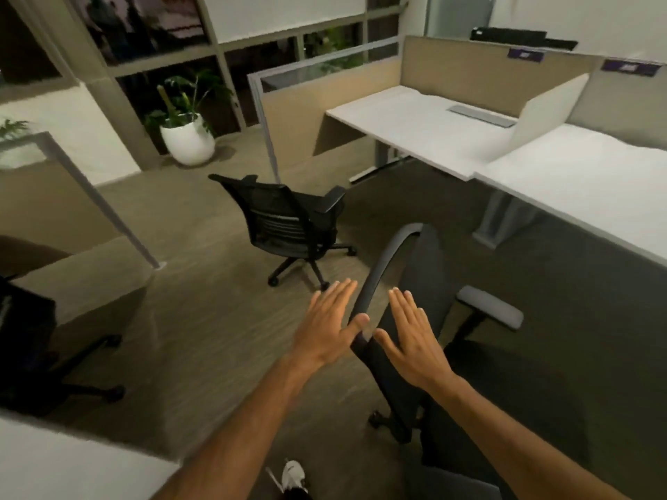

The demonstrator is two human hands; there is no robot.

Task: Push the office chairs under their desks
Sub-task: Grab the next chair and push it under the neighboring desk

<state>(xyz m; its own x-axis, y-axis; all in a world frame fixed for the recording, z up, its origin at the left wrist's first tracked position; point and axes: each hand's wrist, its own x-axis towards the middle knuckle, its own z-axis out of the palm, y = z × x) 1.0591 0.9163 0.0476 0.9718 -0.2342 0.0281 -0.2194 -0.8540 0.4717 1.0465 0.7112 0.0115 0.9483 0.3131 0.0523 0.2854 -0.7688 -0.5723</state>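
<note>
Grey near chair [415, 319] should roll easily — both hands' fingers [404, 301] spread flat, ungripping, beside its stiff backrest top.

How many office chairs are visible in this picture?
3. A grey chair is at the hands, near the right desk. A black mesh chair stands on the open floor, mid-room. A dark chair is cut off at the left edge. Others may be out of view.
</note>
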